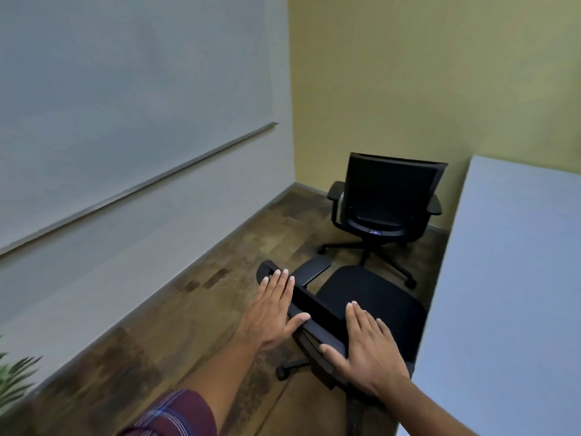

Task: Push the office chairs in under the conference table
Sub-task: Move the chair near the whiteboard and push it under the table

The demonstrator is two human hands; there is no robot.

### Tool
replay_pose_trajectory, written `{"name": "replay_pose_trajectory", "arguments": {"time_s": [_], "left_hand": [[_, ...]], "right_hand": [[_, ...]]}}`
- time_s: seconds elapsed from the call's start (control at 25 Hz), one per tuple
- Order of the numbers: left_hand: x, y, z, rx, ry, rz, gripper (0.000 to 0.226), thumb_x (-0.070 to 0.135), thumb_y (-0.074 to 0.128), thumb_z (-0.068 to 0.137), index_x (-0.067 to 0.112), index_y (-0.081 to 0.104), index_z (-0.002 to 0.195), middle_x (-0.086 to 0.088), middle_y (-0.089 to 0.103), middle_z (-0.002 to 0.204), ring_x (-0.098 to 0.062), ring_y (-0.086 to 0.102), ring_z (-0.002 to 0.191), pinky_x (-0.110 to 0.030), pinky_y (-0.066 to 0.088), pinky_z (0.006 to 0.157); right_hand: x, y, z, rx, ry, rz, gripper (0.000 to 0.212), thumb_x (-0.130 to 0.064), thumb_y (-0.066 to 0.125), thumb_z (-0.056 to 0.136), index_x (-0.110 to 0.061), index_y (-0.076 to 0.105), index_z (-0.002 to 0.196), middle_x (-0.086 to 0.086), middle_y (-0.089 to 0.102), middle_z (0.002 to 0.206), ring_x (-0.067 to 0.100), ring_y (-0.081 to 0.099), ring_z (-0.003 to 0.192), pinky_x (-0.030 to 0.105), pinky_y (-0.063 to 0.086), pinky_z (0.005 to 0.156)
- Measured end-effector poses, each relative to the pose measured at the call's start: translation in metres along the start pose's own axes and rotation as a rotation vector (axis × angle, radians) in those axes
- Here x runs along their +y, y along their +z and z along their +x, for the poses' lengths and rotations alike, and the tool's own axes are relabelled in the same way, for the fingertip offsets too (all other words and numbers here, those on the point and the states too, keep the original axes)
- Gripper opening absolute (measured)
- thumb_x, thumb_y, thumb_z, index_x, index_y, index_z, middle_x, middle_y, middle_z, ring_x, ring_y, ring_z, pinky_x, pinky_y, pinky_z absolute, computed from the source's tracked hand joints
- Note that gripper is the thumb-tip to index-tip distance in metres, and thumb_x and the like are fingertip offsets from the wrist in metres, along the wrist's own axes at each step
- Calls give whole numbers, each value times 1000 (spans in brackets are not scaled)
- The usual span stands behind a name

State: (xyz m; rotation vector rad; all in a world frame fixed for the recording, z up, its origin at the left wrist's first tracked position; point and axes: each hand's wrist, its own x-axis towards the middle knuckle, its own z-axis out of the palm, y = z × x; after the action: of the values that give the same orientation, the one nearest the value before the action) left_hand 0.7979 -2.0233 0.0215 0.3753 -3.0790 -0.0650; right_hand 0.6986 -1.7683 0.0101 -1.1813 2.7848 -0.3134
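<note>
A black office chair [367, 297] stands right in front of me, its seat partly under the edge of the white conference table [509, 278]. My left hand [273, 309] lies flat, fingers apart, on the top of its backrest at the left end. My right hand [367, 347] lies flat on the backrest at the right end. Neither hand wraps around the chair. A second black office chair [390, 199] stands farther off near the yellow wall, its back toward me, apart from the table's corner.
A white wall with a rail [141, 184] runs along the left, meeting a yellow wall [408, 89] in the corner. Brown wood floor [188, 309] lies between the wall and the chairs. Green plant leaves [15, 372] show at the lower left.
</note>
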Motion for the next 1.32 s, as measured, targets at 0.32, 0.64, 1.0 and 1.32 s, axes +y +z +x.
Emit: {"name": "replay_pose_trajectory", "arguments": {"time_s": [0.32, 0.64, 1.0, 1.32], "left_hand": [[-31, -5, 60, 38, 203, -23, 89, 77, 14, 104, 21, 58, 156, -8, 51, 167, -33, 30, 164, -60, 17, 134], [-51, 1, 93, 56, 290, -46, 81, 75, 23, 104, 22, 71, 140, -3, 69, 147, -30, 50, 150, -59, 23, 131], [-64, 3, 135, 100, 364, -83, 74, 71, 32, 103, 20, 76, 132, -4, 74, 137, -30, 59, 142, -61, 30, 128], [-80, 2, 196, 21, 462, -36, 80, 75, 24, 104, 22, 71, 140, -1, 69, 145, -28, 54, 146, -58, 25, 130]], "right_hand": [[-6, 1, 1, 35, 196, -57, 124, -108, 19, 81, -23, 33, 170, -3, 61, 157, 22, 61, 138, 44, 48, 115], [-20, 2, 15, 45, 305, -41, 121, -111, 19, 78, -29, 46, 163, -7, 68, 148, 21, 68, 126, 41, 58, 94], [-19, 2, 45, 47, 354, -10, 125, -112, 18, 77, -28, 41, 166, -4, 67, 150, 21, 70, 122, 39, 59, 92], [-20, -10, 84, 36, 396, -13, 127, -112, 12, 76, -25, 42, 163, -4, 72, 138, 17, 71, 114, 35, 56, 84]]}}
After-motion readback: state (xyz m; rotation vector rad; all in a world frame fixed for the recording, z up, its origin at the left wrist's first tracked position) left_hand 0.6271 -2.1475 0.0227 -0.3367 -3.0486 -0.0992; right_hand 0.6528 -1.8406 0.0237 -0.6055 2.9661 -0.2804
